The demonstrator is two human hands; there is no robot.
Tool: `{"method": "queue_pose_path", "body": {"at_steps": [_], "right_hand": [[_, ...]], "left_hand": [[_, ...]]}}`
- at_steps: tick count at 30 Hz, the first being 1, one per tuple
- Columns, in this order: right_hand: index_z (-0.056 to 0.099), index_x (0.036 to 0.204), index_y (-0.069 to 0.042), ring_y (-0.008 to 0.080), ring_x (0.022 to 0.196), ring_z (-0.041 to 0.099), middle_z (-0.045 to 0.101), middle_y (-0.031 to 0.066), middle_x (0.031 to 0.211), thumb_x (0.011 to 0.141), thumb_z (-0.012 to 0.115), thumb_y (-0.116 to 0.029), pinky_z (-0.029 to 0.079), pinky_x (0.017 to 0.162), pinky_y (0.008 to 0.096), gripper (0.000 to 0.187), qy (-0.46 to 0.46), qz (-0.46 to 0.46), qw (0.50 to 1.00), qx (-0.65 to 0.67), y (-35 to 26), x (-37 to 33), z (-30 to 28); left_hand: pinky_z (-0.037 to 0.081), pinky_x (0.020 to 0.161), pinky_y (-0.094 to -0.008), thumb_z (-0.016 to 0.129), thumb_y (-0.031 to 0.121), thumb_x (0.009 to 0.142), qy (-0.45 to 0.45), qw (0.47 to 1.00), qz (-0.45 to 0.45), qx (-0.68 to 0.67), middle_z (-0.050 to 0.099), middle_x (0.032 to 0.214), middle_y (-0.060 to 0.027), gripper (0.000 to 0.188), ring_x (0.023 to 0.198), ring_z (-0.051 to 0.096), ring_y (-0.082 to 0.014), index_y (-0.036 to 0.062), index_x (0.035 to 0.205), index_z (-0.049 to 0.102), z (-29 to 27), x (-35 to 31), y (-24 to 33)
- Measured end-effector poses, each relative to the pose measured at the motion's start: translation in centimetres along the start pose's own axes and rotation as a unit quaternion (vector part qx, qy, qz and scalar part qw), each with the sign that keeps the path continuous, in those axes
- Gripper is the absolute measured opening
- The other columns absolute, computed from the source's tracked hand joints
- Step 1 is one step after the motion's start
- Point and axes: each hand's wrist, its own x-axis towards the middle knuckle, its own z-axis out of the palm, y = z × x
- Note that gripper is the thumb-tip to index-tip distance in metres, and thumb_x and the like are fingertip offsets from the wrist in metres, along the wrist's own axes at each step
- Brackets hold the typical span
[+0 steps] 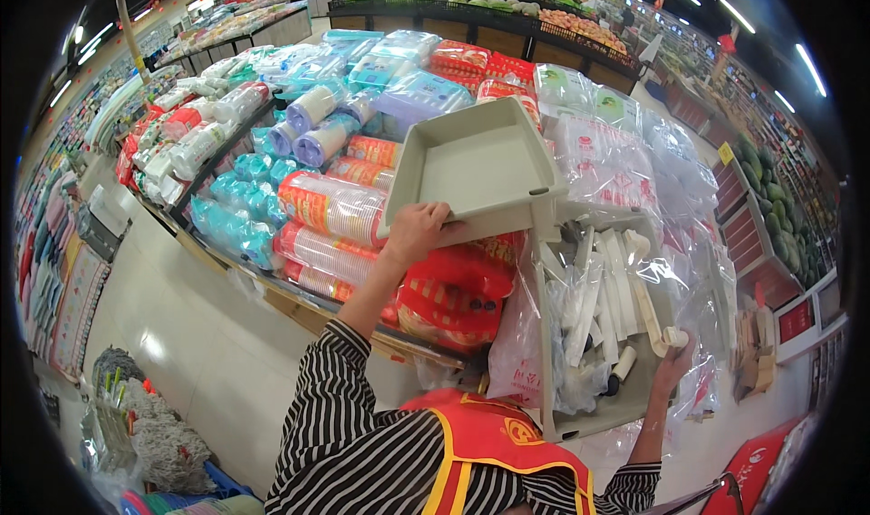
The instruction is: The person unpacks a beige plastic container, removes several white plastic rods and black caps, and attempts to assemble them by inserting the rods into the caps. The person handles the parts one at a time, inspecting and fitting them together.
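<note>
My left hand (417, 231) is closed over the near left rim of a shallow beige plastic tray (476, 166). This tray is tilted above packs of paper cups. Lower right is a second beige tray (625, 415), holding several long off-white plastic strips (616, 288), a crumpled clear plastic bag (580, 383) and a small white roller-like piece (623, 363) with a dark end. At that tray's right side, my right hand (672, 363) pinches the rounded end of a long off-white plastic part (648, 311). The fingers are partly hidden there.
Red packs of paper cups (333, 208), teal bagged goods (237, 220) and purple rolls (317, 143) cover the display table to the left. Clear plastic bags (612, 166) lie to the right. Mop heads (163, 424) stand on the floor at lower left.
</note>
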Motion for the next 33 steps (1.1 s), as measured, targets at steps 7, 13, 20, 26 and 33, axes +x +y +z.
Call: {"method": "queue_pose_path", "body": {"at_steps": [7,13,20,26,33], "right_hand": [[0.055,0.117,0.000,0.0212,0.097,0.060,0.061,0.0106,0.108,0.090,0.053,-0.001,0.049,0.084,0.0334,0.027,-0.016,-0.006,1.000,-0.017,0.3,-0.5,-0.3],[0.058,0.115,-0.006,0.0227,0.084,0.063,0.066,0.0116,0.093,0.084,0.053,0.009,0.050,0.077,0.0347,0.035,-0.021,0.028,0.999,-0.004,-1.0,-0.2,1.1],[0.060,0.110,-0.007,0.0230,0.070,0.064,0.064,0.0116,0.078,0.080,0.060,0.008,0.050,0.065,0.0325,0.033,-0.032,0.036,0.998,-0.036,-3.1,-0.1,0.2],[0.061,0.106,-0.007,0.0278,0.068,0.065,0.065,0.0128,0.077,0.081,0.063,0.003,0.050,0.061,0.0349,0.028,-0.017,0.001,1.000,-0.022,-3.4,0.1,0.4],[0.061,0.107,-0.008,0.0296,0.072,0.067,0.067,0.0131,0.082,0.079,0.063,0.006,0.052,0.064,0.0356,0.032,-0.051,0.031,0.997,-0.039,-3.9,0.0,0.2]], "left_hand": [[0.046,0.057,-0.0426,0.075,0.037,0.079,-0.044,0.996,-0.036,-0.062,0.057,0.067,-0.0094,0.036,0.064,0.060,-0.0323,0.0088,0.074,0.052,0.2,0.1,-0.4],[0.046,0.059,-0.0447,0.082,0.035,0.069,-0.093,0.989,-0.087,-0.077,0.057,0.069,-0.0140,0.043,0.068,0.059,-0.0370,0.0070,0.080,0.051,0.2,0.8,0.8],[0.045,0.055,-0.0441,0.084,0.039,0.067,-0.101,0.991,-0.081,-0.030,0.056,0.065,-0.0155,0.050,0.065,0.058,-0.0390,0.0051,0.075,0.047,-0.2,2.0,2.1],[0.046,0.057,-0.0459,0.085,0.038,0.065,-0.139,0.984,-0.110,-0.031,0.061,0.069,-0.0174,0.051,0.067,0.060,-0.0402,0.0050,0.078,0.048,-0.4,2.0,2.1],[0.047,0.060,-0.0480,0.084,0.036,0.065,-0.123,0.987,-0.095,-0.045,0.063,0.073,-0.0180,0.049,0.071,0.060,-0.0424,0.0050,0.081,0.050,0.1,1.4,1.8]]}}
